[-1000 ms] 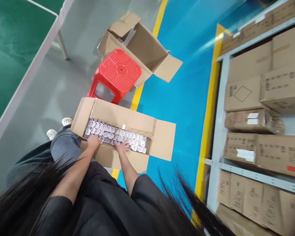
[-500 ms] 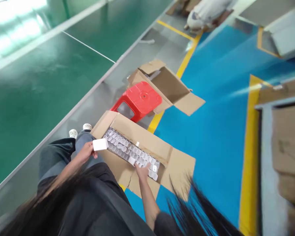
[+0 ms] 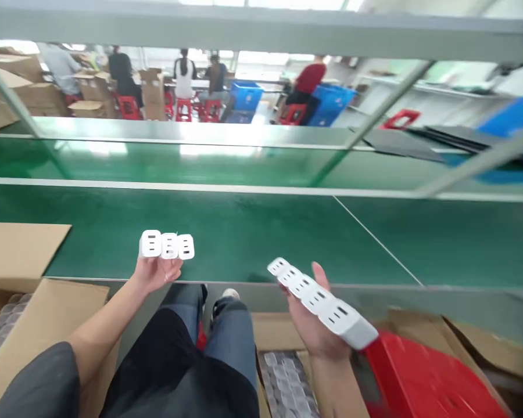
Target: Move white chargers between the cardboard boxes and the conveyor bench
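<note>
Both hands [image 3: 157, 273] [image 3: 314, 325] hold smooth white blocky chargers [image 3: 167, 245] [image 3: 320, 302].

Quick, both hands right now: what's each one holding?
Left hand: closed on a row of three white chargers.
Right hand: closed around a longer row of white chargers, about five.

The green table [image 3: 226, 232] lay bare ahead of both hands; cardboard boxes [image 3: 21, 249] crowded the near left, a red stool [image 3: 422, 377] the near right.

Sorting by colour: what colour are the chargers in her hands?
White, both the chargers in the left hand and those in the right hand; head view.
</note>
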Motion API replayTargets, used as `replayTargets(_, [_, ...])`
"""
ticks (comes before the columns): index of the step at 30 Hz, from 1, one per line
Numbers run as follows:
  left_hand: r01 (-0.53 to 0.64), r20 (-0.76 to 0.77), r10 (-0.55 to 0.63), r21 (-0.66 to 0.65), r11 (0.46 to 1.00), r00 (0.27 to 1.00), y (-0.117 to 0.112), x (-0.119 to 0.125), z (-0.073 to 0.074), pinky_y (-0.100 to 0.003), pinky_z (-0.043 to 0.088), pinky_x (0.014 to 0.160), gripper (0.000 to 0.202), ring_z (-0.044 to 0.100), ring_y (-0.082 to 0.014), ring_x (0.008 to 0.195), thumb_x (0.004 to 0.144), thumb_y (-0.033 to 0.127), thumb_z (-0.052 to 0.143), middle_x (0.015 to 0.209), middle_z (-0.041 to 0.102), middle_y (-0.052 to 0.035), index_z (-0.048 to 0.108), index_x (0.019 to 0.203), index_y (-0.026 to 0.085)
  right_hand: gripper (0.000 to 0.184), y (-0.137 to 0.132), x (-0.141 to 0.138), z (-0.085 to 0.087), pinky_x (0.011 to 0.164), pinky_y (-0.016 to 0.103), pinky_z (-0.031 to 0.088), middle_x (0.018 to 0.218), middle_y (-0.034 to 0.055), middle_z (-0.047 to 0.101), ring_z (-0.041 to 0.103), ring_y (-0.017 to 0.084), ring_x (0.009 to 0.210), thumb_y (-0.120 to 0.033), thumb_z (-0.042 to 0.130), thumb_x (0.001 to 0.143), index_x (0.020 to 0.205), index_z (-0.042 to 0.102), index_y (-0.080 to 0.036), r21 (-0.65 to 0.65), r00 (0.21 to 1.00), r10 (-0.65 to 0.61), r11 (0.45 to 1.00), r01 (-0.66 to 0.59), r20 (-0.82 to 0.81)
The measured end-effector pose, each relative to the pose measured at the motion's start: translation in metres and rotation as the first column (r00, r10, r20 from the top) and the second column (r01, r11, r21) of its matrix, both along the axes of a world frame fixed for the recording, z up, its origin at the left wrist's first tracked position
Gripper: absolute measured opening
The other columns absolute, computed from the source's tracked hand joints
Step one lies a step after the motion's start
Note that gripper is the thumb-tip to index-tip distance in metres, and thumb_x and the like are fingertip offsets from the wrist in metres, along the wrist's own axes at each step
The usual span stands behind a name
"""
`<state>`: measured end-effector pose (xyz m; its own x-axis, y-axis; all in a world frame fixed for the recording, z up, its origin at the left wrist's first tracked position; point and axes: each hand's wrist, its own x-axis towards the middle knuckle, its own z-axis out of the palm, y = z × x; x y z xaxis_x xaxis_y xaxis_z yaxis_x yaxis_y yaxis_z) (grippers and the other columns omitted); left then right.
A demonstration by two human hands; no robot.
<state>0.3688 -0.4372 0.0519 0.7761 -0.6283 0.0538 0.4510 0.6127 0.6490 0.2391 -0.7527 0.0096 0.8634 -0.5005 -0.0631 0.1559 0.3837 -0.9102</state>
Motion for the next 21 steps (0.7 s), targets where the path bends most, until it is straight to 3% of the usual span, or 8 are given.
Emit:
replayTargets(2, [-0.051,0.043,0.051,-0.006,0.999,0.998,0.020,0.027,0.007,-0.019,0.026,0.037,0.042,0.036,-0.0039,0.039,0.063,0.054,0.082,0.084,0.070,-0.0006,0.067,0.086,0.023,0.075,0.036,0.073,0.021,0.119,0.060,0.021,0.114,0.0027,0.072,0.057,0.031,0.124,-0.070,0.067,0.067,0.135,0.055,-0.039,0.038,0.964,0.240,0.968,-0.246,0.116])
replayTargets(4, [-0.115,0.092,0.112,0.024,0.993,0.989,0.030,0.055,0.011,-0.020,0.025,0.037,0.046,0.031,-0.0029,0.037,0.058,0.060,0.081,0.078,0.067,0.0011,0.065,0.081,0.023,0.072,0.074,0.136,0.031,0.115,0.058,0.029,0.117,0.0027,0.070,0.057,0.029,0.124,-0.069,0.067,0.069,0.133,0.057,-0.038,0.074,0.878,0.434,0.887,-0.456,0.201])
replayTargets(9, [-0.207,0.194,0.177,0.145,0.968,0.965,0.036,0.123,0.014,-0.023,0.029,0.039,0.055,0.031,-0.0058,0.038,0.057,0.069,0.072,0.063,0.059,0.0008,0.064,0.081,0.020,0.088,0.135,0.245,0.021,0.108,0.052,0.037,0.128,0.0052,0.064,0.056,0.032,0.123,-0.075,0.074,0.056,0.132,0.057,-0.034,0.075,0.678,0.692,0.683,-0.726,0.248])
replayTargets(13, [-0.284,0.255,0.206,0.324,0.902,0.945,0.054,0.152,0.009,-0.022,0.035,0.047,0.040,0.045,-0.0096,0.048,0.055,0.039,0.083,0.062,0.061,-0.0001,0.069,0.085,0.016,0.095,0.137,0.276,0.001,0.106,0.050,0.039,0.124,0.0066,0.066,0.057,0.032,0.120,-0.074,0.079,0.049,0.131,0.059,-0.031,0.104,0.628,0.749,0.621,-0.777,0.213])
replayTargets(15, [-0.417,0.344,0.278,0.449,0.790,0.897,0.068,0.154,0.009,-0.019,0.038,0.053,0.037,0.050,-0.0094,0.057,0.054,0.024,0.083,0.076,0.066,-0.0005,0.071,0.088,0.017,0.093,0.132,0.277,-0.003,0.108,0.050,0.037,0.122,0.0059,0.067,0.054,0.031,0.123,-0.073,0.078,0.052,0.133,0.058,-0.032,0.126,0.616,0.756,0.604,-0.787,0.223])
replayTargets(18, [-0.585,0.552,0.250,0.593,0.553,0.795,0.085,0.148,0.016,-0.020,0.043,0.063,0.036,0.057,-0.0130,0.070,0.060,0.026,0.078,0.087,0.068,-0.0010,0.072,0.094,0.017,0.091,0.127,0.276,-0.005,0.111,0.050,0.034,0.123,0.0051,0.066,0.051,0.031,0.128,-0.071,0.076,0.057,0.137,0.054,-0.032,0.143,0.599,0.764,0.583,-0.800,0.240])
replayTargets(19, [-0.630,0.602,0.241,0.596,0.498,0.761,0.088,0.145,0.021,-0.021,0.044,0.064,0.034,0.058,-0.0145,0.072,0.062,0.028,0.076,0.086,0.069,-0.0016,0.073,0.094,0.016,0.091,0.127,0.276,-0.006,0.112,0.050,0.033,0.124,0.0049,0.066,0.050,0.031,0.129,-0.071,0.075,0.058,0.137,0.054,-0.032,0.145,0.593,0.767,0.576,-0.805,0.246])
replayTargets(21, [-0.707,0.652,0.303,0.544,0.452,0.695,0.091,0.139,0.031,-0.023,0.046,0.064,0.032,0.059,-0.0153,0.071,0.064,0.033,0.073,0.080,0.068,-0.0019,0.072,0.091,0.014,0.091,0.128,0.277,-0.008,0.112,0.050,0.033,0.125,0.0045,0.065,0.049,0.031,0.130,-0.072,0.076,0.057,0.136,0.055,-0.033,0.137,0.574,0.778,0.559,-0.818,0.254])
